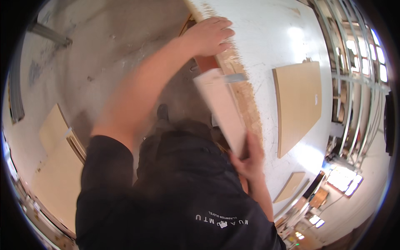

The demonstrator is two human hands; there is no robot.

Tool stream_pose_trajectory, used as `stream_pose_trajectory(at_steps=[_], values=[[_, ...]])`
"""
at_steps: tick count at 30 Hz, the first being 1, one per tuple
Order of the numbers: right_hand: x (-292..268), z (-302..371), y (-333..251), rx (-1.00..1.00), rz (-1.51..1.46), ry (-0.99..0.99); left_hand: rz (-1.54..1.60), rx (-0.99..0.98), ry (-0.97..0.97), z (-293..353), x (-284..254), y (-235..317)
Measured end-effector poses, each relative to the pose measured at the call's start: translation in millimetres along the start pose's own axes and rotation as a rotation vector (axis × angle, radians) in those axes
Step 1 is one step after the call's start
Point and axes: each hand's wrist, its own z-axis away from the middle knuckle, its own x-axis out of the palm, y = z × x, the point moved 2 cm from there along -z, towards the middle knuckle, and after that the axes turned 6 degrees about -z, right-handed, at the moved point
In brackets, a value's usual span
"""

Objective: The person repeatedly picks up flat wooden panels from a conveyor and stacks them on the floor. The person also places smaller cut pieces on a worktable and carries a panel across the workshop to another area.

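A pale, narrow wooden board point(221, 110) stands tilted against the worn front edge of the white-topped workbench point(266, 50). My right hand point(251, 155) grips its lower end, thumb on one side and fingers on the other, slightly blurred. Farther along, my left hand point(211, 35) lies over the bench edge with its fingers spread and nothing seen in them. Between the hands, a short grey flat strip point(234, 78) sits across the edge by the board's upper end. Beneath my left hand shows a reddish-brown piece point(206, 63), partly hidden.
A larger tan panel point(299, 106) lies on the bench to the right, with a smaller panel point(289, 186) nearer. Metal racking point(350, 79) runs beyond the bench. On my left, more boards point(58, 166) lean or lie near the grey floor point(100, 50).
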Motion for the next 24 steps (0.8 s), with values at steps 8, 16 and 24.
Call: stream_pose_trajectory(at_steps=[8, 16, 24], values=[[136.0, -16.8, 75.6, 0.254, -0.133, -0.377, -0.079, 0.242, 0.218, -11.5, -12.9, -47.4], [199.3, 144.9, 253.1, 1.412, -0.335, 0.153, -0.057, 0.158, -0.102, -7.8, -17.7, -48.2], [177.4, 187.0, 416.9, 1.091, -0.068, 0.451, -0.109, 0.132, -0.113, -8.8, -15.8, -45.7]])
